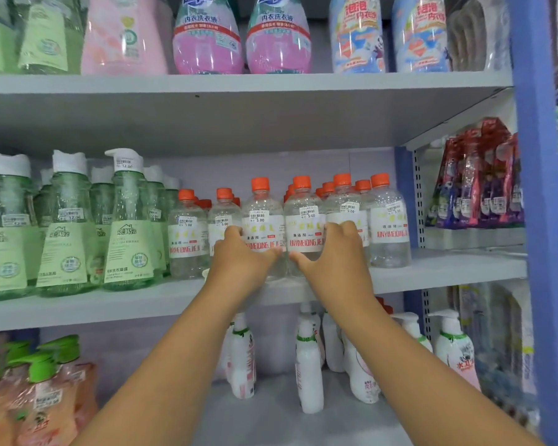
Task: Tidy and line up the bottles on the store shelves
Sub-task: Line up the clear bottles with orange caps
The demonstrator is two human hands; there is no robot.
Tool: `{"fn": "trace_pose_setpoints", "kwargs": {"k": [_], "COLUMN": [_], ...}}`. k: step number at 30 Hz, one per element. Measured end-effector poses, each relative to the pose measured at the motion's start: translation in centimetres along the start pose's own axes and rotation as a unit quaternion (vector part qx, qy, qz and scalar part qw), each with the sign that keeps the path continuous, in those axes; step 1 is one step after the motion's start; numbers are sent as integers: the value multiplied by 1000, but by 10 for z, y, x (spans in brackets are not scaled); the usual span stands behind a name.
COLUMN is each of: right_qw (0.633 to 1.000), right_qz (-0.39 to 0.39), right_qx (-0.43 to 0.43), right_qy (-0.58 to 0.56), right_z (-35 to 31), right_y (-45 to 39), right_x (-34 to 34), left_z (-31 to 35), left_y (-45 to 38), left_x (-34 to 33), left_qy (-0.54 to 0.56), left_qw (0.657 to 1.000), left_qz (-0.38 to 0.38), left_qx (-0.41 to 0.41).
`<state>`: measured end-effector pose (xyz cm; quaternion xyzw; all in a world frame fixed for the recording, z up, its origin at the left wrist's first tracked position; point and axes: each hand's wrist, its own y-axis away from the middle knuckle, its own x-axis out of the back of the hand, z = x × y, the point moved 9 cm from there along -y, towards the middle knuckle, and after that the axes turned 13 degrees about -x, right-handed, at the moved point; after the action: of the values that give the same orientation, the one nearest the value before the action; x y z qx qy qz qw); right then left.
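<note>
Two clear bottles gripped at once on the middle shelf [448, 268]: left hand [239, 259] wrapped round the orange-capped bottle [262, 220] at label height, right hand [339, 255] curled round its neighbour bottle [304, 220], thumbs nearly meeting between them. Fingers partly hidden behind the bottles, thumbs pressing in front. Probably full of clear liquid, so moderately heavy; thin plastic walls likely to give under a hard squeeze, smooth and a bit slippery. Best held low on the labelled waist, upright, and slid rather than lifted. Crowded row of orange caps [342, 180] behind, easily toppled.
</note>
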<state>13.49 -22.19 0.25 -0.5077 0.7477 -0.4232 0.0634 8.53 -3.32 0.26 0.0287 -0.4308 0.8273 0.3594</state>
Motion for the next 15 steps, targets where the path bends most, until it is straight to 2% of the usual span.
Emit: {"fn": "trace_pose_setpoints", "kwargs": {"k": [6, 15], "right_qw": [999, 1000], "right_qz": [29, 18], "right_qx": [-8, 12], "right_qy": [-24, -20], "right_z": [3, 10], "right_y": [2, 1], "right_x": [-4, -11], "left_z": [-2, -7], "left_y": [-2, 3], "left_x": [-1, 1], "left_qy": [-25, -67], "left_qw": [999, 996], "left_qz": [13, 42], "left_qx": [-16, -32]}}
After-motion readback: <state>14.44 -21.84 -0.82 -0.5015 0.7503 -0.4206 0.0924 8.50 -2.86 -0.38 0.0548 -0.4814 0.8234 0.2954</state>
